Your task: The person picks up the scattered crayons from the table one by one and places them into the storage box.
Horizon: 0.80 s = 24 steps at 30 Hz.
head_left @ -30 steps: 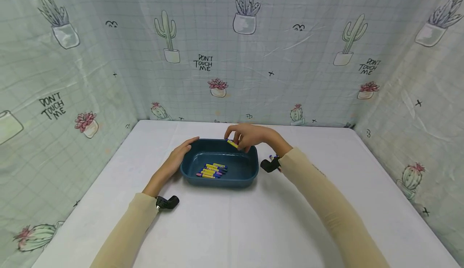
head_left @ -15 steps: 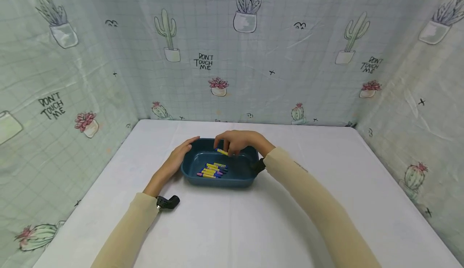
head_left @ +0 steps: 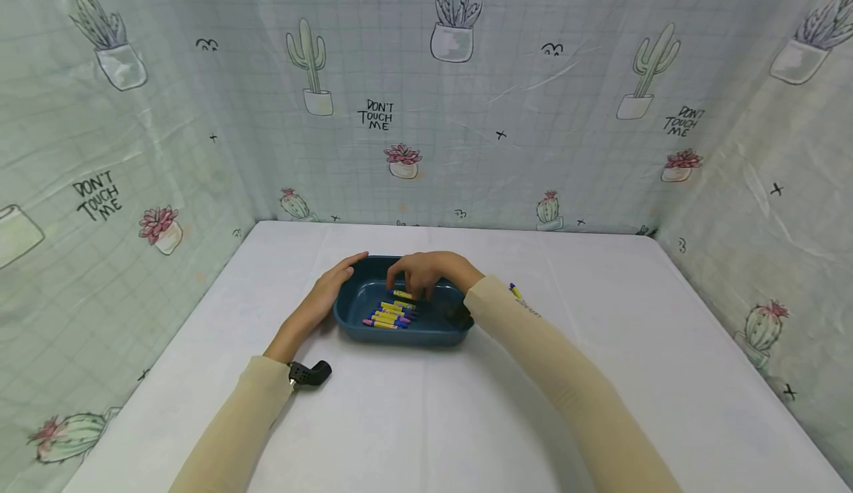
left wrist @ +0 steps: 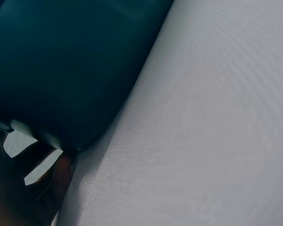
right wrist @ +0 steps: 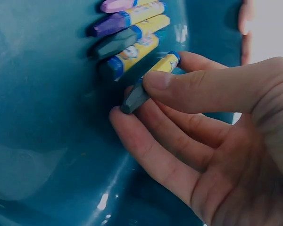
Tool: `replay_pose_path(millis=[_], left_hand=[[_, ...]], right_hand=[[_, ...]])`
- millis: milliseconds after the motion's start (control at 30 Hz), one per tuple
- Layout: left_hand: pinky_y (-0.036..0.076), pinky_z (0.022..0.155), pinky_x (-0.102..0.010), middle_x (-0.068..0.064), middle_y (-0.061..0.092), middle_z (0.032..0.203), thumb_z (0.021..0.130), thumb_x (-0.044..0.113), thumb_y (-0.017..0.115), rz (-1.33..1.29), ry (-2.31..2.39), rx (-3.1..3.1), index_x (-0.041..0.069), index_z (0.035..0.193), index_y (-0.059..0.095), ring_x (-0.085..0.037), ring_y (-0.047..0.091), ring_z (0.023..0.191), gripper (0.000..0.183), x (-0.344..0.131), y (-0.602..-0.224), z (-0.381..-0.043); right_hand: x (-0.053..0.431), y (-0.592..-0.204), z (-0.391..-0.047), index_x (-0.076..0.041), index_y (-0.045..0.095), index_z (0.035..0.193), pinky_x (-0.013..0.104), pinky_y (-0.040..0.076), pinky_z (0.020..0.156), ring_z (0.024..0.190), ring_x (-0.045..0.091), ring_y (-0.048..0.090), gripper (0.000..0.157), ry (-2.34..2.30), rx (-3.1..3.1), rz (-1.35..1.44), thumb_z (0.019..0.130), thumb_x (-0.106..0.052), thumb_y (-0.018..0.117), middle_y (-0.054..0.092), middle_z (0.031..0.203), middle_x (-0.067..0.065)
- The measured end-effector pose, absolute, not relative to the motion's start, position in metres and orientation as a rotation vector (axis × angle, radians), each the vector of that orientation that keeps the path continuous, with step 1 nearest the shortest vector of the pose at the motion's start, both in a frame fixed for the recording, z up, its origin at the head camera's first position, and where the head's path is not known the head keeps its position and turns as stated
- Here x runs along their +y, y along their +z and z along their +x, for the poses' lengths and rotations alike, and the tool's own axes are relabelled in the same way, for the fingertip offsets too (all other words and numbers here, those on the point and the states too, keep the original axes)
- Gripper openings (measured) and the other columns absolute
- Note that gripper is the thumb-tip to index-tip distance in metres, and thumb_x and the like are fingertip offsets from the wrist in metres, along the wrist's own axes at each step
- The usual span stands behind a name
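A dark teal plastic basin stands on the white table. Inside it, towards the left, several crayons in yellow wrappers lie side by side. My right hand reaches down into the basin and pinches a crayon between thumb and fingers; its dark grey-green tip points away from the row. My left hand rests against the basin's left end with fingers extended along the rim. In the left wrist view its fingers touch the outer wall, in shadow.
On the table to the right of the basin lies another crayon, partly hidden by my right sleeve. A patterned cloth hangs behind and beside the white table.
My right hand has moved left and down from over the basin's far right rim into the basin, carrying the crayon close to the row. The left hand has stayed put.
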<state>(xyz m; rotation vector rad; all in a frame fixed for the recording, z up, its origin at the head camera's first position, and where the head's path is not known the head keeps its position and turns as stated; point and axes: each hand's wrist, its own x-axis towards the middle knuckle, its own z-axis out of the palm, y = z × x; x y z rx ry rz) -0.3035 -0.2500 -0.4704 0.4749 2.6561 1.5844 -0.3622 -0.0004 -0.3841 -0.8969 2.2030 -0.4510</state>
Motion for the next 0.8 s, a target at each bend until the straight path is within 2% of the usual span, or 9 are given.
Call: replay_pose_path(millis=[100, 233, 333, 500, 800], left_hand=[[0.014, 0.128, -0.065, -0.004, 0.034, 0.170, 0.114, 0.035, 0.027, 0.490, 1.594, 2.651, 0.026, 0.161, 0.038, -0.034, 0.022, 0.160, 0.049, -0.2494, -0.4700, -0.3033], [0.014, 0.128, -0.065, -0.010, 0.031, 0.170, 0.114, 0.025, 0.026, 0.488, 1.575, 2.639, 0.017, 0.162, 0.035, -0.038, 0.021, 0.160, 0.050, -0.2479, -0.4642, -0.3011], [0.013, 0.128, -0.065, -0.010, 0.030, 0.171, 0.114, 0.024, 0.025, 0.476, 1.574, 2.635, 0.016, 0.163, 0.034, -0.037, 0.020, 0.160, 0.050, -0.2475, -0.4639, -0.3015], [0.013, 0.129, -0.065, -0.005, 0.032, 0.170, 0.114, 0.032, 0.027, 0.481, 1.597, 2.644, 0.024, 0.162, 0.037, -0.034, 0.021, 0.160, 0.049, -0.2490, -0.4689, -0.3030], [0.013, 0.128, -0.066, -0.004, 0.032, 0.170, 0.114, 0.033, 0.026, 0.476, 1.572, 2.662, 0.027, 0.162, 0.037, -0.035, 0.021, 0.160, 0.049, -0.2496, -0.4671, -0.2996]], right_hand=[[-0.0014, -0.3875, -0.3616, -0.021, 0.061, 0.141, 0.037, 0.065, 0.077, 0.104, 0.023, 0.065, 0.053, -0.445, 2.213, -0.890, 0.095, 0.006, 0.066, 0.063, 0.117, 0.013], [-0.0027, -0.3911, -0.3626, -0.021, 0.063, 0.137, 0.038, 0.065, 0.077, 0.104, 0.023, 0.066, 0.050, -0.443, 2.217, -0.891, 0.094, 0.005, 0.068, 0.065, 0.115, 0.012], [-0.0039, -0.3911, -0.3634, -0.020, 0.064, 0.135, 0.037, 0.065, 0.077, 0.105, 0.023, 0.066, 0.048, -0.435, 2.215, -0.891, 0.094, 0.005, 0.068, 0.065, 0.115, 0.012], [-0.0061, -0.3901, -0.3632, -0.020, 0.065, 0.133, 0.038, 0.065, 0.079, 0.107, 0.023, 0.065, 0.046, -0.428, 2.201, -0.865, 0.095, 0.004, 0.068, 0.064, 0.119, 0.013], [-0.0072, -0.3901, -0.3610, -0.018, 0.064, 0.136, 0.038, 0.065, 0.081, 0.103, 0.020, 0.064, 0.046, -0.412, 2.208, -0.854, 0.095, 0.004, 0.067, 0.063, 0.117, 0.011]])
